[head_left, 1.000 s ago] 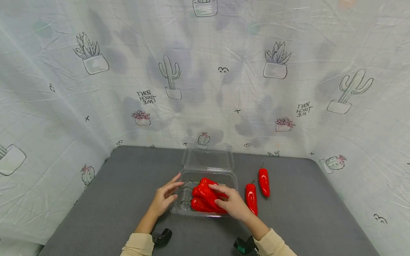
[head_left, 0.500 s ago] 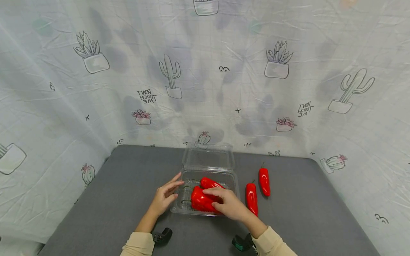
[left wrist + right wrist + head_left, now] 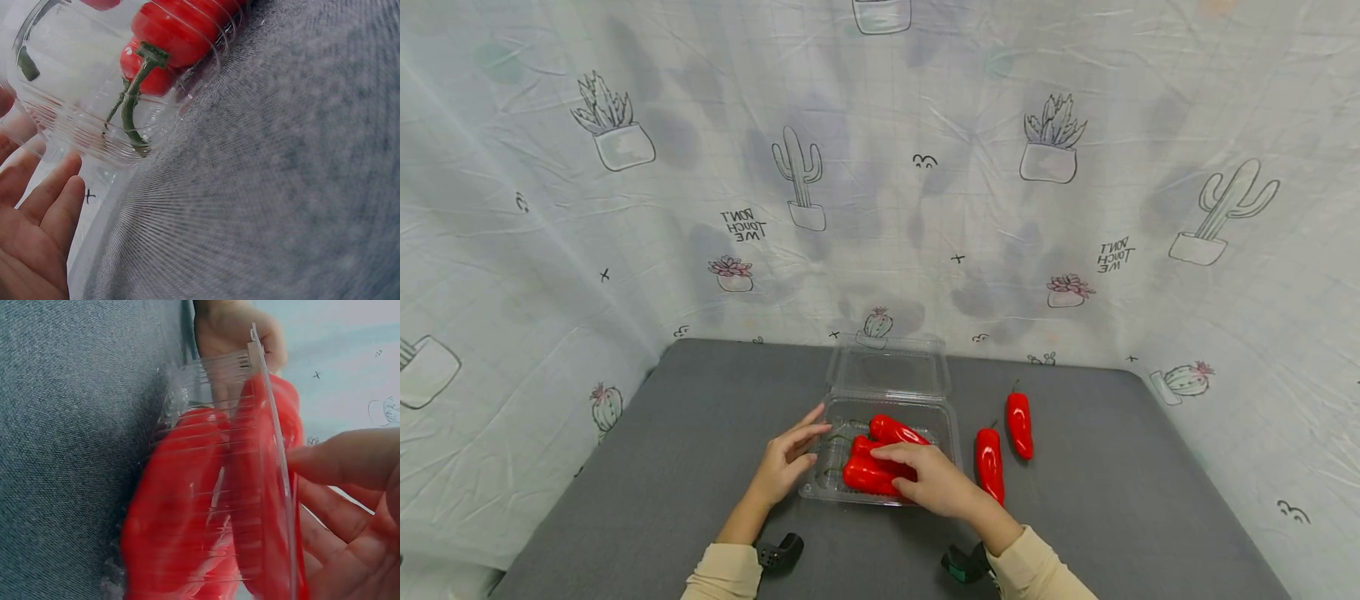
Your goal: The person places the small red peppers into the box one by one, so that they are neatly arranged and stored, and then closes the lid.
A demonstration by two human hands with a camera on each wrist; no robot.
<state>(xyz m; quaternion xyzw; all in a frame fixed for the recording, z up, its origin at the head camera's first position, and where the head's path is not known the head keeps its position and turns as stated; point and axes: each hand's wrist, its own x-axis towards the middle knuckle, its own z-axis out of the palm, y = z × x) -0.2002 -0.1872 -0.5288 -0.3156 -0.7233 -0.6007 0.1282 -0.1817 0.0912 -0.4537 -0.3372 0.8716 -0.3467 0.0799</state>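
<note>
A clear plastic clamshell box (image 3: 842, 403) lies with its lid folded back and red peppers in its tray. My right hand (image 3: 943, 483) reaches over the right front rim and holds a long red pepper (image 3: 865, 472) between thumb and fingers. In the right wrist view, this pepper lies above another red pepper (image 3: 175, 506) seen through the tray wall. Farther back in the box rests one more red pepper (image 3: 895, 429). My left hand (image 3: 781, 468) stands at the left wall with fingers extended, fingertips (image 3: 74, 162) right at the plastic; green stems (image 3: 128, 115) point its way.
To the right of the box, two more red peppers (image 3: 989, 465) lie on the grey cloth-covered table (image 3: 1120, 500). The raised clear lid (image 3: 889, 371) leans back near the table's far edge. A white curtain (image 3: 880, 233) with cactus drawings hangs around the table.
My right hand has brought its pepper down toward the near side of the box and slightly left, uncovering the pepper behind. My left hand has stayed at the left wall.
</note>
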